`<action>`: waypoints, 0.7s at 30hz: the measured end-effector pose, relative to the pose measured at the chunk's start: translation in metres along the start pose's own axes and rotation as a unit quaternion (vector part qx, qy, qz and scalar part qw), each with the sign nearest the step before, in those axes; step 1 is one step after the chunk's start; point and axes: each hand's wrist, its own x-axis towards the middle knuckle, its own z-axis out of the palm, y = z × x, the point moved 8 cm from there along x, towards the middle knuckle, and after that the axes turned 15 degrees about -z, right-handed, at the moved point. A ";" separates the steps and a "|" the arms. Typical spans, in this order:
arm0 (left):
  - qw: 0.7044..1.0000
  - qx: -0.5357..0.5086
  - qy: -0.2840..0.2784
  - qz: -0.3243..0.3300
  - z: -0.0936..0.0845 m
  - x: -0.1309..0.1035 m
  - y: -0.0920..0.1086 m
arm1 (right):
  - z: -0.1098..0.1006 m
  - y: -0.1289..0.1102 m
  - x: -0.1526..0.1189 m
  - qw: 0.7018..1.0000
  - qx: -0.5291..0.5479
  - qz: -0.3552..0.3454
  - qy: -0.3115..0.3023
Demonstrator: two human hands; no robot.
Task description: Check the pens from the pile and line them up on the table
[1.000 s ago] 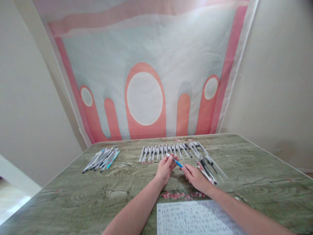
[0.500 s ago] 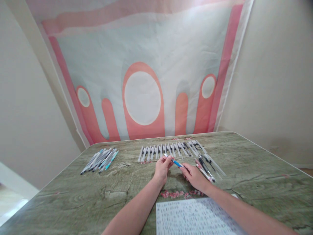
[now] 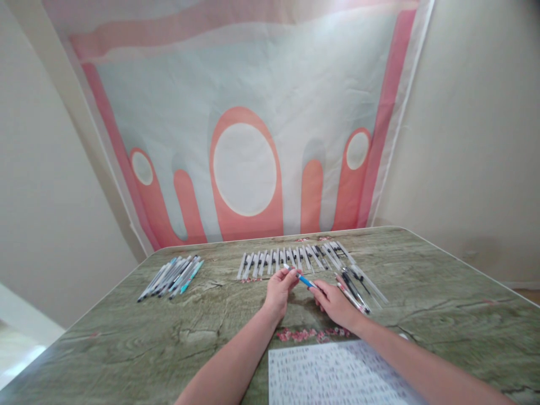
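A blue pen (image 3: 304, 280) with a white end is held between both hands, tilted down to the right. My left hand (image 3: 279, 289) is closed on its upper, white end. The fingers of my right hand (image 3: 332, 301) are closed around its lower end, which they partly hide. Beyond my hands lies a row of clear pen parts (image 3: 274, 261) with dark pieces among them. Right beside my right hand are several loose pens (image 3: 354, 289), some black and some pink and white.
At the left of the wood-patterned table (image 3: 189, 337) lies a pile of pens (image 3: 171, 277), one of them turquoise. A sheet covered with writing (image 3: 333, 374) is at the front edge, partly under my right forearm. A printed cloth (image 3: 248, 67) hangs behind the table.
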 end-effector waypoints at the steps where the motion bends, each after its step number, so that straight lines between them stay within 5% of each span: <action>1: 1.000 0.006 0.018 0.003 -0.003 0.001 0.000 | 0.000 -0.001 0.000 1.000 -0.002 -0.003 0.002; 4: 0.999 0.018 0.041 0.011 -0.006 0.000 0.002 | -0.001 -0.001 0.000 1.000 -0.004 -0.005 0.008; 11: 0.997 -0.007 -0.082 -0.011 0.021 -0.008 0.003 | -0.001 0.005 0.000 1.000 0.010 0.008 0.020; 21: 0.999 0.031 -0.014 0.015 0.007 -0.002 0.000 | 0.000 0.002 0.001 1.000 0.006 -0.005 0.010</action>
